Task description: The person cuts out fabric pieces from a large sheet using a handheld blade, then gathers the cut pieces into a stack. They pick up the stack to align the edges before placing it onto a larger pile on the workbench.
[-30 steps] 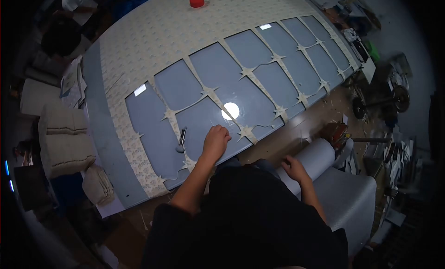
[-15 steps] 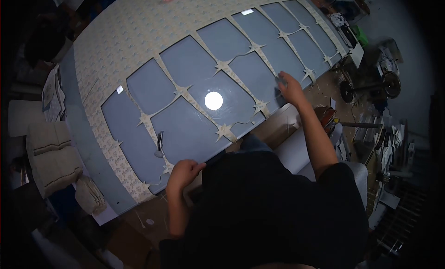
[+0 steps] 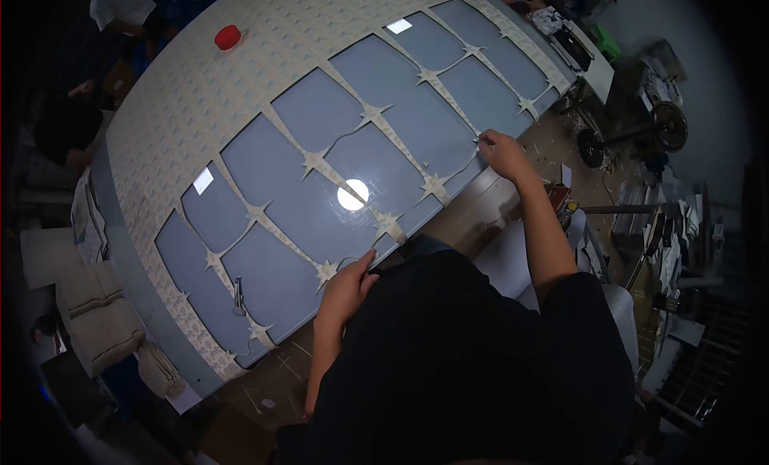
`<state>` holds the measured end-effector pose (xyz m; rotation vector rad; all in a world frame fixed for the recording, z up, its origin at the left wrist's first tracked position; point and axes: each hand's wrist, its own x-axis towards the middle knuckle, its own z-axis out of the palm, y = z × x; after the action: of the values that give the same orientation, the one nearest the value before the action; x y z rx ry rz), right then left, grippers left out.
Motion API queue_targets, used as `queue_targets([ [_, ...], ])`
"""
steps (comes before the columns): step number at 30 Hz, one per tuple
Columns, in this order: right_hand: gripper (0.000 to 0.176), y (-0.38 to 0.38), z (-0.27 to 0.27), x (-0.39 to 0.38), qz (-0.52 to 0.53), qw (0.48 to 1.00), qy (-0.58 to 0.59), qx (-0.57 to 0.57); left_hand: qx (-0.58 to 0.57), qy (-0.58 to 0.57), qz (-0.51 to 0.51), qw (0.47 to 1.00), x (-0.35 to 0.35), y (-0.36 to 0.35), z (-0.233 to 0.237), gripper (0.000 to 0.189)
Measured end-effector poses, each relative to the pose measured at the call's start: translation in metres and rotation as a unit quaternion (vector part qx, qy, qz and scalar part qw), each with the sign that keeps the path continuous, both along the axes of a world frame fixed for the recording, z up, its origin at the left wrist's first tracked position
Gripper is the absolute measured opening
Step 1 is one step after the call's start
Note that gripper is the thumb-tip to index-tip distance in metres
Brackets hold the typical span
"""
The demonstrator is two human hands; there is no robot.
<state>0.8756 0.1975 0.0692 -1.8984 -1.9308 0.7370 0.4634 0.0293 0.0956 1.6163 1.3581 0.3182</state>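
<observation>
A large sheet with a small printed pattern (image 3: 200,104) lies over the grey table (image 3: 364,157). Rows of cut-outs leave narrow strips with star-shaped junctions along its near side. My right hand (image 3: 502,155) is closed at the near edge, its fingertips pinching the end of a patterned strip. Further left, my left hand (image 3: 344,290) rests at the table's edge. Its index finger is stretched out beside a thin strip, thumb apart, while the other fingers are partly hidden. A slim metal tool (image 3: 239,297) lies on the left part of the sheet.
A red round object (image 3: 227,37) sits on the far part of the sheet. Folded beige bundles (image 3: 100,313) are stacked at the left. A wheeled cart (image 3: 633,140) and piled papers stand at the right. Another person's white sleeve (image 3: 124,4) shows at the far left.
My view has shifted, so the table appears lower and further left. My right hand has closed from spread fingers onto the strip. My left hand has slid right along the edge.
</observation>
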Motion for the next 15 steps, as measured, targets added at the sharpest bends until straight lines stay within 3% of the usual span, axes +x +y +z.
queue_targets([
  [2,0.027,-0.004,-0.021,0.022,-0.045,0.975,-0.011,0.219,-0.082,0.071,-0.012,0.994,0.014,0.013,0.004,0.050],
  [6,0.026,0.007,-0.003,0.059,0.031,0.997,-0.021,0.074,-0.060,0.144,-0.056,0.986,0.019,0.020,-0.012,0.040],
  [8,0.024,0.024,0.022,0.064,-0.067,0.987,-0.102,-0.100,-0.176,0.124,-0.110,0.970,0.021,0.026,0.003,0.032],
  [12,0.023,0.035,0.023,0.036,-0.029,0.997,-0.056,-0.039,-0.212,0.181,-0.082,0.957,0.033,0.025,0.012,0.027],
  [14,0.021,0.034,0.015,0.003,0.079,0.992,0.098,-0.020,-0.087,0.111,-0.026,0.990,0.033,0.014,0.003,0.029],
  [15,0.021,0.033,0.009,-0.015,0.080,0.991,0.104,-0.020,-0.087,0.117,-0.025,0.989,0.035,0.014,0.004,0.029],
])
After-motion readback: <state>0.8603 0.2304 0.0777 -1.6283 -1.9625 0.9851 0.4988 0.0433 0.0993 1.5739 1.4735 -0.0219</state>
